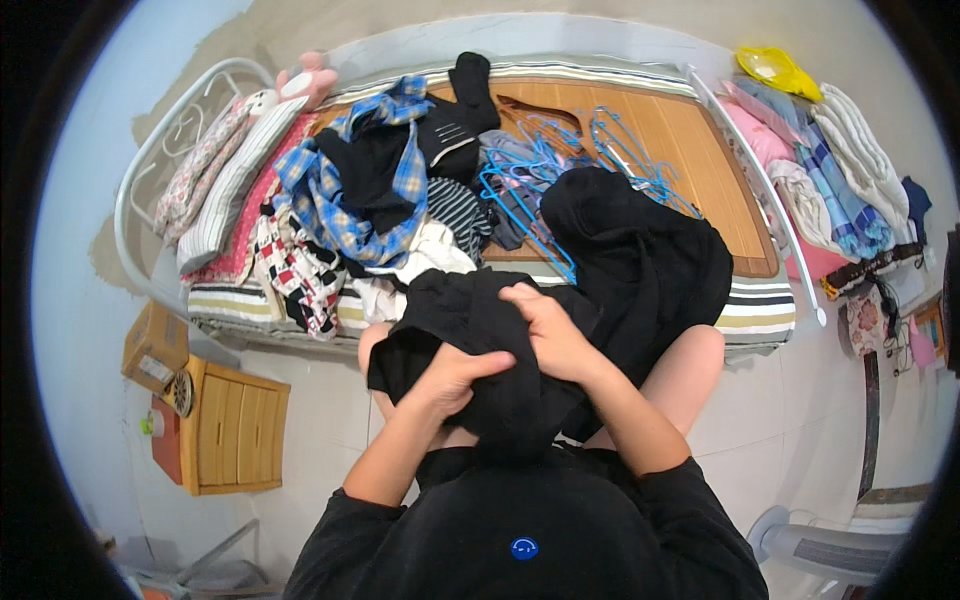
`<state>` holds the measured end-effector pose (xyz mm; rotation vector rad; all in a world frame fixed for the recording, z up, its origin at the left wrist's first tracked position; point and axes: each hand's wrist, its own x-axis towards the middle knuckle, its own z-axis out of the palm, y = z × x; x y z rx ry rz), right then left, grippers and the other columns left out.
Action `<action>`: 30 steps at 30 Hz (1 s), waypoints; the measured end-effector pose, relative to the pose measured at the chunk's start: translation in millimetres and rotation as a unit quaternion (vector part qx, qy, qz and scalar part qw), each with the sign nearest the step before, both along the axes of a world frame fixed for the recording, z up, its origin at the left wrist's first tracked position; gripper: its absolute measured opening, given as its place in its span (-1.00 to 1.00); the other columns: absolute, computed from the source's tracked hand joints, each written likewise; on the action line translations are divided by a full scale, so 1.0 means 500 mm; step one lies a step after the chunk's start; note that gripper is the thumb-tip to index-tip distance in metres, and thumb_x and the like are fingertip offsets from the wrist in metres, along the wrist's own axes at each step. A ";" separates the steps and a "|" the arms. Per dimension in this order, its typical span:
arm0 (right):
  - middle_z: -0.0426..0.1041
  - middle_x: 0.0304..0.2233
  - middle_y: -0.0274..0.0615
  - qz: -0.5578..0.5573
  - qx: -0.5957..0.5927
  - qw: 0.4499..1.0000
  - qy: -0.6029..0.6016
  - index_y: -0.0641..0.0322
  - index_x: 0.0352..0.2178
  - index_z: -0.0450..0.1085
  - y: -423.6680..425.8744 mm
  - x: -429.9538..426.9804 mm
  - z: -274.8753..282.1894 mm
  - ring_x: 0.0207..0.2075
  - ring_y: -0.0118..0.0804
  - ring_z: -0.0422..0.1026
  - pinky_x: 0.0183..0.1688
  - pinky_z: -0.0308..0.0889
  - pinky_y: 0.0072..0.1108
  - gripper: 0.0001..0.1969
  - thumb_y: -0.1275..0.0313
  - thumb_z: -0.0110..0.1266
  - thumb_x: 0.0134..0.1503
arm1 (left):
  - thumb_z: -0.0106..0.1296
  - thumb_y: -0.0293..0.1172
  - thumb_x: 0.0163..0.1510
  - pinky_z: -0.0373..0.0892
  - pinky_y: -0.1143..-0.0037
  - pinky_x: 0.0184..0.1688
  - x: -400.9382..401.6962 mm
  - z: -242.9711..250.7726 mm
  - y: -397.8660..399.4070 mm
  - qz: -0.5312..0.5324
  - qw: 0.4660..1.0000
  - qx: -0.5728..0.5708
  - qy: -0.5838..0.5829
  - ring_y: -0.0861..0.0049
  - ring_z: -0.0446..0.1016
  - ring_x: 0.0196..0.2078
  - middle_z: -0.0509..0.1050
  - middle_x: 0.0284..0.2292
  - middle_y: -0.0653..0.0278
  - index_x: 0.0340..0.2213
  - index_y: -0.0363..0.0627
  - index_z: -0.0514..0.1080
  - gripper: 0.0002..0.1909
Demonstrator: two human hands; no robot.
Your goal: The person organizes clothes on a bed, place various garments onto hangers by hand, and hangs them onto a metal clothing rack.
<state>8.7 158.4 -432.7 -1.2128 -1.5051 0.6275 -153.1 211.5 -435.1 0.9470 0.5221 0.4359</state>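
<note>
A black cloth garment (487, 315) lies bunched across my lap, its exact kind hard to make out. My left hand (457, 379) grips it from the near left side, thumb on top and fingers hidden in the folds. On its right part, my right hand (547, 330) holds the fabric between thumb and fingers. Another black garment (637, 255) spreads from the bed edge down toward my right knee. Just beyond my hands are a white cloth (435, 251) and a striped dark garment (457, 210).
The bed (757, 304) carries a blue plaid shirt (300, 169), blue hangers (491, 180) and a bamboo mat (720, 187). Pillows (217, 210) lean at its left end. Folded bedding (862, 165) is stacked past the right rail. A wooden cabinet (240, 427) stands left.
</note>
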 end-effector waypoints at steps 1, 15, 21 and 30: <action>0.40 -0.41 -0.25 0.030 0.014 0.998 -0.056 0.38 -0.42 0.38 0.006 0.009 0.004 -0.35 -0.44 0.33 -0.24 0.24 -0.61 -0.86 0.51 0.01 -0.04 | 0.18 -0.56 -0.20 0.22 0.54 -0.02 0.016 -0.004 -0.008 -0.013 0.999 0.033 0.024 0.50 0.27 -0.05 0.30 -0.10 0.26 -0.02 -0.24 0.17 -0.34; 0.41 -0.30 -0.02 -0.597 -0.105 0.784 -0.131 0.27 -0.36 0.41 -0.014 0.545 -0.252 -0.20 -0.05 0.34 -0.14 0.24 -0.35 -0.79 0.44 -0.05 -0.05 | 0.04 -0.43 -0.15 0.36 0.48 -0.17 -0.033 -0.020 0.045 0.205 0.977 0.035 0.053 0.39 0.43 -0.30 0.46 -0.33 0.20 -0.23 -0.29 0.36 -0.63; 0.36 -0.19 -0.04 -0.575 -0.044 0.786 -0.225 0.25 -0.18 0.30 -0.023 0.645 -0.307 -0.14 -0.01 0.28 -0.08 0.20 -0.38 -0.67 0.45 -0.02 -0.05 | 0.07 -0.45 -0.08 0.35 0.39 -0.10 0.077 -0.104 0.002 0.066 0.975 -0.206 0.043 0.32 0.41 -0.18 0.42 -0.24 0.13 -0.15 -0.29 0.29 -0.59; 0.30 -0.13 -0.17 -0.624 -0.220 0.710 -0.243 0.15 -0.17 0.30 0.016 0.715 -0.299 0.00 -0.19 0.15 0.04 -0.04 -0.19 -0.67 0.32 -0.03 -0.01 | 0.11 -0.50 -0.13 0.37 0.41 -0.12 0.154 -0.059 0.022 0.082 0.981 -0.121 0.125 0.30 0.42 -0.20 0.40 -0.22 0.06 -0.13 -0.36 0.26 -0.52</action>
